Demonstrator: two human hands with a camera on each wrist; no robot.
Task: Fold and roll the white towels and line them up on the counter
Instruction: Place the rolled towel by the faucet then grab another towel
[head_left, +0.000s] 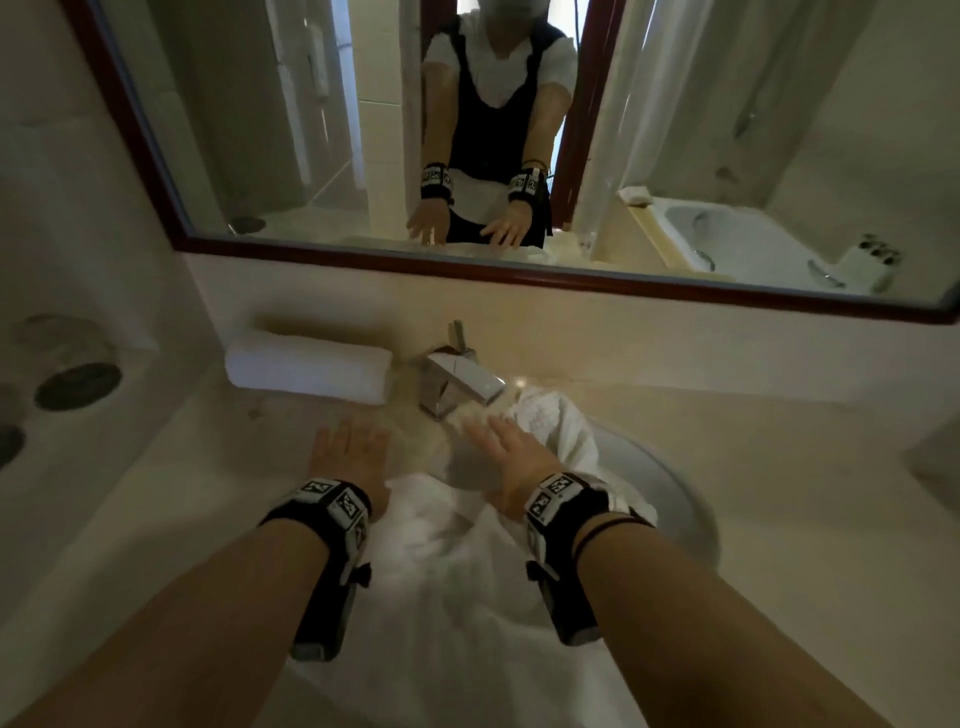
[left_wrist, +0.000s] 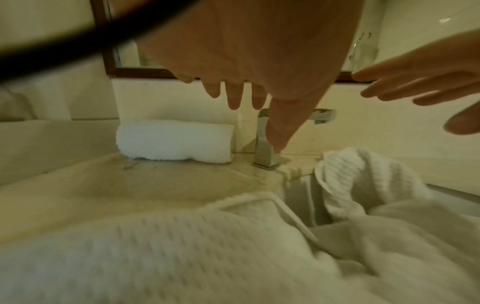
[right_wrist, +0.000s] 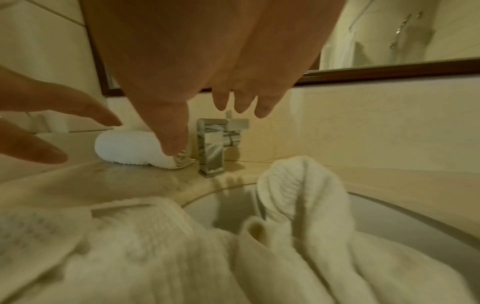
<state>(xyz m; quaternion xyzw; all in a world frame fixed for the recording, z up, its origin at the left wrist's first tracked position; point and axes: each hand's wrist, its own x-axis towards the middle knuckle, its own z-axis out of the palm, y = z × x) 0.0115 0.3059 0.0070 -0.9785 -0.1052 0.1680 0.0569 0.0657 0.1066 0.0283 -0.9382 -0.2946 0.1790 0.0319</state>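
A loose white towel (head_left: 457, 566) lies crumpled over the sink and the counter's front edge, one end bunched up beside the tap (head_left: 550, 421). It fills the lower part of both wrist views (left_wrist: 182, 246) (right_wrist: 166, 253). My left hand (head_left: 350, 449) hovers above the counter with fingers spread and straight, holding nothing (left_wrist: 249, 67). To its right, my right hand (head_left: 506, 449) is likewise flat and empty over the sink, above the towel (right_wrist: 205, 61). One rolled white towel (head_left: 309, 366) lies against the back wall, left of the tap (left_wrist: 174, 142) (right_wrist: 130, 148).
A chrome tap (head_left: 457, 382) stands behind the sink (head_left: 675, 499). The beige counter (head_left: 182, 467) runs left to round dark fittings (head_left: 78, 387). A framed mirror (head_left: 519, 130) hangs above and reflects a person and a bathtub.
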